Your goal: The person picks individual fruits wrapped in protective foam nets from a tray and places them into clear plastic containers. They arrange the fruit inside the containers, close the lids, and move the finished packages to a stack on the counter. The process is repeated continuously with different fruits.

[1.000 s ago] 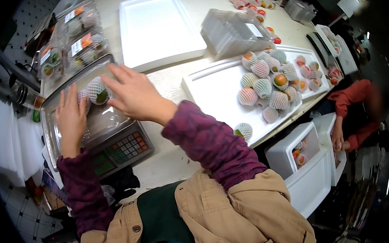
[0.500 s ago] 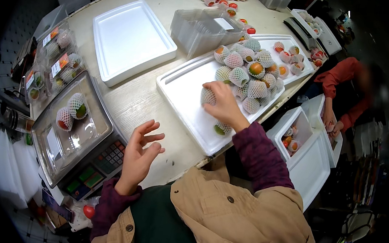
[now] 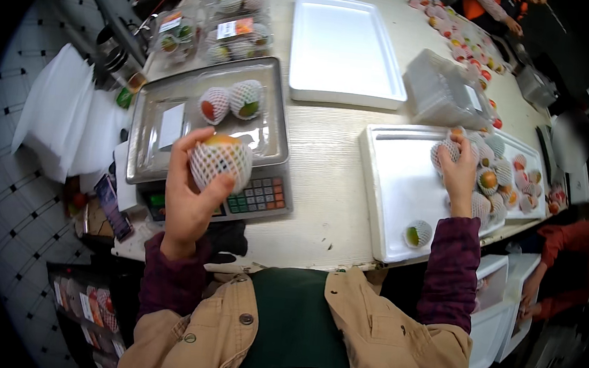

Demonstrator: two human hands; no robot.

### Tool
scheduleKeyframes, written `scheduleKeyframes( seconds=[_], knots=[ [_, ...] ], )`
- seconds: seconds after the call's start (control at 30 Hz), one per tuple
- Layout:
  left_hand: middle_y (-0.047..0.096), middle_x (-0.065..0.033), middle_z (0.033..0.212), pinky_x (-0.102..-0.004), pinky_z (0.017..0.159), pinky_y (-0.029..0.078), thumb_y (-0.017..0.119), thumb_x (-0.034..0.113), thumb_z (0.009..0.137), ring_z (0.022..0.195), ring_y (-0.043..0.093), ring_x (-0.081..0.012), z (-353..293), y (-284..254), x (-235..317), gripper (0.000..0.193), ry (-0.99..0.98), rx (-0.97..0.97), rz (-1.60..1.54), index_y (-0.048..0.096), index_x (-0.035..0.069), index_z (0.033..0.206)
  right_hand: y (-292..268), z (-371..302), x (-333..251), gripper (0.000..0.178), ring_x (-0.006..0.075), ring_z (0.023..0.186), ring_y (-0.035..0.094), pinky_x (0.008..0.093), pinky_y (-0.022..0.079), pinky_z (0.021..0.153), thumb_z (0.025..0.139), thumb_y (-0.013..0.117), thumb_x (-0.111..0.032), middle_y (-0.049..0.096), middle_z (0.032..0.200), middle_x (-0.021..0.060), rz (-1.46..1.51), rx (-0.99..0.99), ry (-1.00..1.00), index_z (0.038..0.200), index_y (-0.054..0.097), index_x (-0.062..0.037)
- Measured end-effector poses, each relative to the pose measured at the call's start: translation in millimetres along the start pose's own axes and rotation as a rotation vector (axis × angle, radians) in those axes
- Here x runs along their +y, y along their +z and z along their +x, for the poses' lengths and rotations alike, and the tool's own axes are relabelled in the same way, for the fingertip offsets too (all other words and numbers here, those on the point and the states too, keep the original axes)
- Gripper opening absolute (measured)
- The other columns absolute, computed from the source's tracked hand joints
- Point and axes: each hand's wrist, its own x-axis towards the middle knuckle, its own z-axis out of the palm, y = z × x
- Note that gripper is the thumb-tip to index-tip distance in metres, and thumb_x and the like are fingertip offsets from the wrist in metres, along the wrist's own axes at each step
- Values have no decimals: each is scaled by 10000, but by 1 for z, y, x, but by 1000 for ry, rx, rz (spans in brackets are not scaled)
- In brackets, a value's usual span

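Observation:
My left hand (image 3: 189, 203) is closed around a round orange-and-green fruit in a white foam net (image 3: 222, 167), held up over the near part of the scale (image 3: 280, 148). On the scale lies a clear plastic tray (image 3: 194, 94) with two more netted fruits (image 3: 246, 100) and a white label or slip (image 3: 171, 125). My right hand (image 3: 459, 174) reaches over the white foam tray (image 3: 396, 186) at the right, its fingers closed on another netted fruit (image 3: 444, 155) beside the pile. A single netted fruit (image 3: 418, 233) sits near that tray's front edge.
Behind the scale stand packed clear boxes of fruit (image 3: 238, 28). A white foam tray (image 3: 345, 48) and stacked clear containers (image 3: 446, 92) stand farther back. Loose fruits line the far right. A co-worker's red sleeves (image 3: 569, 243) are at the right, beside white foam boxes (image 3: 488, 327).
My view has swung left. My left hand, empty before, now holds a netted fruit over the scale. My right hand has moved from one fruit on the tray to another beside the pile.

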Motion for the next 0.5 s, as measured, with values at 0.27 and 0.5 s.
scheduleKeyframes(
  seconds=[0.27, 0.5],
  knots=[
    [590, -129, 1121, -416, 814, 439, 666, 287, 808, 992, 552, -351, 40, -39, -16, 453, 283, 123, 1218, 559, 83, 1199, 96, -24, -268, 245, 300, 922, 577, 356, 465, 800, 812, 671, -191, 582, 939, 128, 548, -235, -468, 988, 597, -39],
    [584, -158, 1168, -421, 964, 366, 617, 262, 866, 1135, 493, -336, 18, -96, -8, 380, 330, 361, 1137, 583, 30, 1165, 96, 4, -227, 242, 276, 936, 555, 374, 459, 781, 823, 661, -186, 619, 992, 130, 373, -36, -468, 991, 636, -14]
  ],
)
